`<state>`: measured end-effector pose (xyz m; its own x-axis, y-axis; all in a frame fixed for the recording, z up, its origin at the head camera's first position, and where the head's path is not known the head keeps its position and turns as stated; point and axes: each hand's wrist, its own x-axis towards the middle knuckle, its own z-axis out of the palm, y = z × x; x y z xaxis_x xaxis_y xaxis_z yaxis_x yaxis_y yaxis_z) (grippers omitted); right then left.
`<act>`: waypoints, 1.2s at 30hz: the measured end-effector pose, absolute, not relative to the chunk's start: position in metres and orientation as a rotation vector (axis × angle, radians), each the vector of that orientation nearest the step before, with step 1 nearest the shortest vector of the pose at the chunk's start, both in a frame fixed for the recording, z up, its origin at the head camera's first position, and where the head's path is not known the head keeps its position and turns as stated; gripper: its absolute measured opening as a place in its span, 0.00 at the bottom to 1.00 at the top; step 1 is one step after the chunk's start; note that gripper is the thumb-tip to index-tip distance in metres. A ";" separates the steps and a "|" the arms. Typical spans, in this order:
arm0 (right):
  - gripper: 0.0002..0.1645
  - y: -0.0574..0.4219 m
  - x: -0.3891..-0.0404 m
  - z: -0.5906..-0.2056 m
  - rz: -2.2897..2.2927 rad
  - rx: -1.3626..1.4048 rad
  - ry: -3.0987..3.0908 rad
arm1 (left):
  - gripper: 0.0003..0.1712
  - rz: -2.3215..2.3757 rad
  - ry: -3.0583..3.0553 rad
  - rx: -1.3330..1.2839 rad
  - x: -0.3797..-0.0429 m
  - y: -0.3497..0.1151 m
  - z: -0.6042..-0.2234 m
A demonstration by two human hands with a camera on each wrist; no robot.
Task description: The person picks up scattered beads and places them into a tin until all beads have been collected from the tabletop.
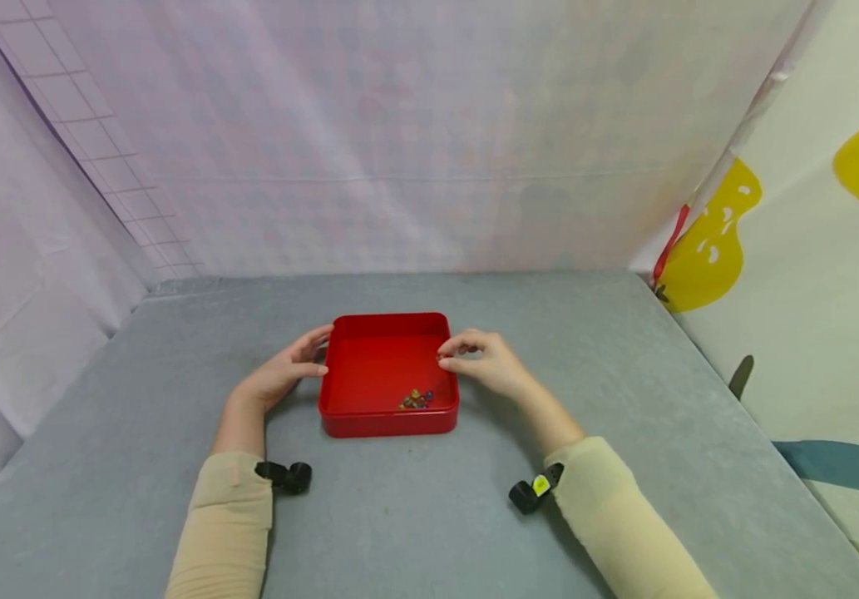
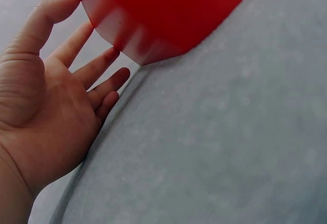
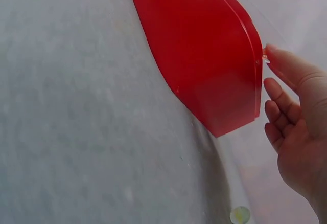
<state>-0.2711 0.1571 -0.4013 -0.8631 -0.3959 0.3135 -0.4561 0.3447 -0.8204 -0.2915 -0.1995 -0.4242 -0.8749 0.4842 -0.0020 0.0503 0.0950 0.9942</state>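
Note:
A red square box (image 1: 387, 424) with low walls and no lid sits on the grey surface. Inside its front right corner lies a cluster of small shiny beads (image 1: 417, 399) in gold, blue and other colours. At the box's left side, my left hand (image 1: 283, 370) has its fingers extended, with thumb and fingertips touching the wall in the left wrist view. Over the right rim, my right hand (image 1: 489, 359) pinches a small shiny orange bead (image 3: 265, 56) between thumb and forefinger. The other fingers of that hand are bent outside the wall, and most of the bead is hidden.
Grey cloth (image 1: 384, 516) covers the table around the box. A pale curtain (image 1: 414, 150) hangs along the back edge, and a white sheet with yellow and teal shapes (image 1: 841, 478) borders the right side. Both forearms lie in front of the box.

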 end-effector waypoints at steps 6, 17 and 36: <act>0.09 0.148 -0.273 -0.402 1.573 0.816 -2.498 | 0.40 1.838 2.040 0.560 -0.293 -0.200 -0.425; 0.10 0.137 -0.251 -0.374 1.588 0.826 -2.517 | 0.40 1.837 2.034 0.584 -0.295 -0.201 -0.427; 0.12 0.137 -0.260 -0.386 1.596 0.774 -2.540 | 0.40 1.839 2.038 0.575 -0.296 -0.202 -0.429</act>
<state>-0.2598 0.1371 -0.3860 -0.8742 -0.3872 0.2931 -0.4321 0.3446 -0.8334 -0.2965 -0.2018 -0.4289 -0.8620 0.5065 0.0210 0.0730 0.0829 0.9939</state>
